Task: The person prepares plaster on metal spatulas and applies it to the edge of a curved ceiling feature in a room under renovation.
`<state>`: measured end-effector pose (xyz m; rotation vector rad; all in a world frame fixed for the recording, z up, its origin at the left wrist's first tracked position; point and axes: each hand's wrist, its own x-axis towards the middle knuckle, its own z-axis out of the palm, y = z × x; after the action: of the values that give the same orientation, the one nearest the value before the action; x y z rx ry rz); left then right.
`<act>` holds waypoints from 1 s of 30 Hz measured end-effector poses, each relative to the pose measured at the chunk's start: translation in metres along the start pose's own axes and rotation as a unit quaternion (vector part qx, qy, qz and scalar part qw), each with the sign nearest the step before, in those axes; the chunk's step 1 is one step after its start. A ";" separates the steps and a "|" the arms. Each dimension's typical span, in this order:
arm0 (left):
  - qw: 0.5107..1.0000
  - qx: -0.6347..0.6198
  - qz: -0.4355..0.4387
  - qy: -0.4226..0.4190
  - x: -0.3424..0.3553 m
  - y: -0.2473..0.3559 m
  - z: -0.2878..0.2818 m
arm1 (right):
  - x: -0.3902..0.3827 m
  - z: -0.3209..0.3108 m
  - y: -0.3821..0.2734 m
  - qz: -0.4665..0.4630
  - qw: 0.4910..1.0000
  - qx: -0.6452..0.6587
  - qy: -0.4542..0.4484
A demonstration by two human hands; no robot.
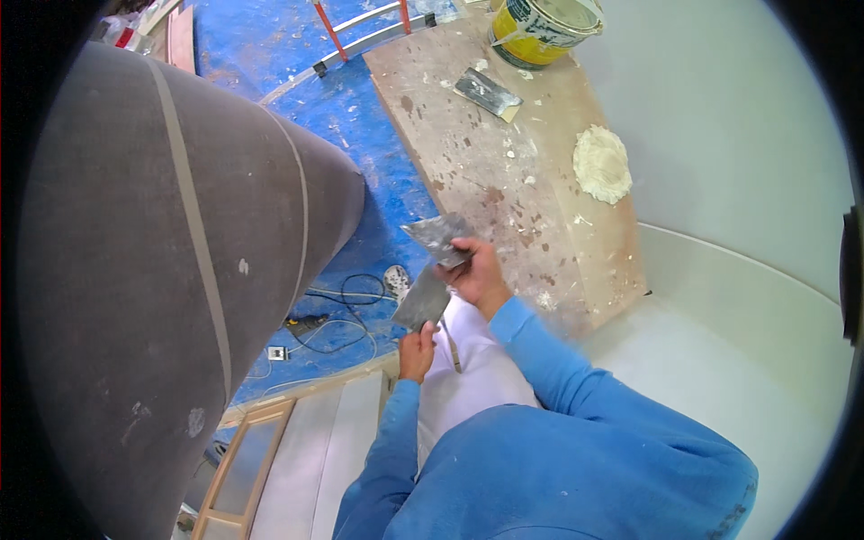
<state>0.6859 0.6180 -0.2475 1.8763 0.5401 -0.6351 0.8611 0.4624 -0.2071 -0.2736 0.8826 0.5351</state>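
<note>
My left hand [417, 351] grips a flat grey, plaster-smeared putty blade [418, 301] by its lower end. My right hand [481, 274], a little higher and to the right, grips a second smeared metal blade [432, 234], its face tilted upward. The two blades are close together above my legs; whether they touch I cannot tell. Beyond them lies a speckled wooden board [513, 207], with a pale heap of compound [601, 165], another metal blade [484, 90] lying flat and a yellow bucket [531, 45] at its far end.
A large dark grey cylindrical column [135, 252] fills the left. Below are blue floor sheeting [252, 54], cables [355, 297], a power tool [310, 322] and a wood-framed panel [243, 459]. A ladder [360, 36] stands at the top. A curved pale wall [738, 117] bounds the right.
</note>
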 end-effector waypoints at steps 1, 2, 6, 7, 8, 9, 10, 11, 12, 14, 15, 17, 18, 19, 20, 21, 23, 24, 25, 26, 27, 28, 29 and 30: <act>1.000 0.004 -0.018 0.011 -0.011 -0.008 -0.014 | 0.004 -0.008 0.030 0.016 0.998 0.055 0.009; 0.999 0.007 -0.035 0.024 -0.021 -0.018 -0.025 | 0.016 -0.015 0.057 0.033 0.994 0.107 0.018; 0.993 0.002 -0.052 0.102 -0.048 -0.061 -0.048 | 0.062 0.011 0.107 -0.029 0.947 0.305 0.092; 0.992 -0.015 -0.059 0.113 -0.051 -0.064 -0.052 | 0.085 0.006 0.103 -0.057 0.933 0.347 0.077; 0.990 -0.031 -0.063 0.121 -0.052 -0.064 -0.054 | 0.104 0.000 0.094 -0.089 0.915 0.388 0.062; 0.990 -0.035 -0.062 0.122 -0.050 -0.060 -0.057 | 0.120 -0.012 0.078 -0.212 0.946 0.236 0.065; 0.993 -0.014 -0.044 0.112 -0.045 -0.056 -0.060 | 0.131 -0.026 0.058 -0.330 0.938 0.076 0.071; 0.993 0.000 -0.035 0.111 -0.045 -0.058 -0.060 | 0.128 -0.028 0.050 -0.350 0.932 0.071 0.065; 0.994 0.016 -0.024 0.108 -0.044 -0.059 -0.062 | 0.124 -0.031 0.041 -0.372 0.924 0.070 0.061; 0.994 0.024 -0.034 0.105 -0.047 -0.057 -0.063 | 0.098 -0.021 0.036 -0.220 0.899 0.378 0.028; 0.994 0.034 -0.034 0.100 -0.042 -0.051 -0.064 | 0.087 -0.016 0.032 -0.209 0.896 0.391 0.022; 0.994 0.033 -0.015 0.100 -0.036 -0.048 -0.065 | 0.063 -0.013 0.036 -0.183 0.886 0.426 0.016; 0.995 0.034 -0.004 0.098 -0.033 -0.046 -0.067 | 0.049 -0.016 0.035 -0.201 0.896 0.396 0.017; 0.993 0.054 0.009 0.101 -0.030 -0.044 -0.068 | 0.037 -0.017 0.031 -0.214 0.908 0.361 0.013; 0.992 0.074 0.021 0.097 -0.028 -0.044 -0.068 | 0.022 -0.020 0.026 -0.230 0.917 0.326 0.013; 0.991 0.094 0.033 0.093 -0.026 -0.045 -0.069 | 0.009 -0.021 0.021 -0.231 0.934 0.271 0.013; 0.995 0.061 0.026 0.069 -0.023 -0.032 -0.068 | -0.032 -0.018 -0.002 -0.249 0.956 0.152 0.016; 0.997 0.045 0.024 0.054 -0.022 -0.021 -0.067 | -0.045 -0.023 -0.013 -0.232 0.967 0.099 0.019; 0.999 0.026 0.037 0.025 -0.020 -0.004 -0.066 | -0.058 -0.027 -0.025 -0.217 0.975 0.047 0.022; 0.999 0.010 0.046 -0.004 -0.019 0.013 -0.066 | -0.069 -0.034 -0.035 -0.198 0.980 -0.002 0.027; 0.998 -0.005 0.056 -0.033 -0.014 0.025 -0.063 | -0.073 -0.050 -0.047 -0.212 0.974 -0.059 0.048; 0.995 -0.031 0.068 -0.065 -0.010 0.033 -0.058 | -0.079 -0.061 -0.055 -0.224 0.969 -0.084 0.058; 0.991 -0.055 0.080 -0.097 -0.003 0.042 -0.050 | -0.083 -0.069 -0.064 -0.235 0.964 -0.108 0.066; 0.984 -0.079 0.092 -0.130 0.005 0.050 -0.041 | -0.087 -0.078 -0.070 -0.246 0.957 -0.131 0.075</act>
<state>0.7279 0.6382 -0.2029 1.6397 0.2381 -0.6805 0.8036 0.3407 -0.1852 -0.7625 0.8507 0.1640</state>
